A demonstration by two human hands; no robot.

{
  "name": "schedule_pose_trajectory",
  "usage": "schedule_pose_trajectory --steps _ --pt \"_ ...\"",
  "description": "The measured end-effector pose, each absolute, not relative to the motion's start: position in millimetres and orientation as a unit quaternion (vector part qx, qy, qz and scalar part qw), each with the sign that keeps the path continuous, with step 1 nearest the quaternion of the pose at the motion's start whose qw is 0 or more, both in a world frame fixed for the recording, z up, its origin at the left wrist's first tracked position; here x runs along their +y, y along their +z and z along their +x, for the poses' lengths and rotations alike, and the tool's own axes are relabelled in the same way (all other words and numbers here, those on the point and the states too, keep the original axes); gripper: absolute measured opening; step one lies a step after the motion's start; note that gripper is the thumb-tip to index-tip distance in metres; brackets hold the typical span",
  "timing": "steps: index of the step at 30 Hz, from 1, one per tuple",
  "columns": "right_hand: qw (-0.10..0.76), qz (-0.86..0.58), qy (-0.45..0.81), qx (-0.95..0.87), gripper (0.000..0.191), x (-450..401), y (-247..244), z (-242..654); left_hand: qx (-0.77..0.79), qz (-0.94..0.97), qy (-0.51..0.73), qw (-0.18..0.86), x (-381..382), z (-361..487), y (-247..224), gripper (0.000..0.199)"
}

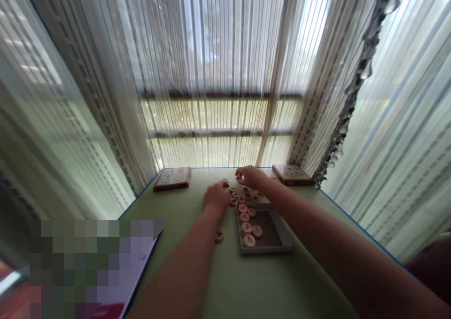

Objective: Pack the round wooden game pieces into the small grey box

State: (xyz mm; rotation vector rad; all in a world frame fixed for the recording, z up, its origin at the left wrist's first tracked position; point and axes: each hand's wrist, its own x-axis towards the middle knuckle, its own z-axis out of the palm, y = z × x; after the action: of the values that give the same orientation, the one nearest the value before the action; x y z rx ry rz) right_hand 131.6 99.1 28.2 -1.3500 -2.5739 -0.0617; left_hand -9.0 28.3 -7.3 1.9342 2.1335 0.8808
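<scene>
My left hand (216,197) rests low over the green table, left of a group of round wooden pieces (241,199). Its fingers curl toward a piece at their tips (226,182); whether they grip it is too small to tell. Beyond the group, my right hand (249,176) has its fingers bent down at a light round piece (239,178), and the grip is unclear. Nearer me lies a grey tray (266,250) with several red-marked round pieces (246,227) along its left side. One dark-marked piece (219,236) sits by my left forearm.
Flat wooden boxes stand at the table's back left (172,178) and back right (292,174). A purple and white sheet (136,267) lies at the near left, partly pixelated. Striped sheer curtains (225,74) hang behind the table (190,220).
</scene>
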Motion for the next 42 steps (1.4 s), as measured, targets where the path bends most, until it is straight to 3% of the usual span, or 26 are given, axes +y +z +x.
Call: schedule_pose_trajectory --steps 4,9,14,17,22,33,37,42 --pt "0.233 -0.481 -0.015 -0.845 0.024 77 46 147 0.69 0.662 0.292 0.035 28 -7 -9 0.03" --pt "0.299 -0.548 0.065 -0.778 0.022 24 78 181 0.659 0.694 0.287 0.046 24 -4 -3 0.032" --pt "0.178 -0.574 -0.002 -0.8 0.022 -30 67 196 0.616 0.734 0.284 -0.013 17 2 1 0.028" --pt "0.15 -0.555 -0.004 -0.818 0.026 -45 44 195 0.592 0.758 0.268 -0.044 13 5 3 0.027" --pt "0.159 -0.496 0.024 -0.853 0.024 -42 22 195 0.581 0.772 0.248 -0.072 11 6 5 0.029" --pt "0.183 -0.433 0.032 -0.882 0.031 -33 20 203 0.588 0.772 0.235 -0.052 12 4 2 0.032" --pt "0.184 -0.429 0.046 -0.883 0.021 -31 18 205 0.603 0.763 0.229 -0.04 6 4 4 0.031" --pt "0.213 -0.428 0.066 -0.876 0.025 -27 24 217 0.597 0.768 0.227 -0.048 5 3 4 0.032"
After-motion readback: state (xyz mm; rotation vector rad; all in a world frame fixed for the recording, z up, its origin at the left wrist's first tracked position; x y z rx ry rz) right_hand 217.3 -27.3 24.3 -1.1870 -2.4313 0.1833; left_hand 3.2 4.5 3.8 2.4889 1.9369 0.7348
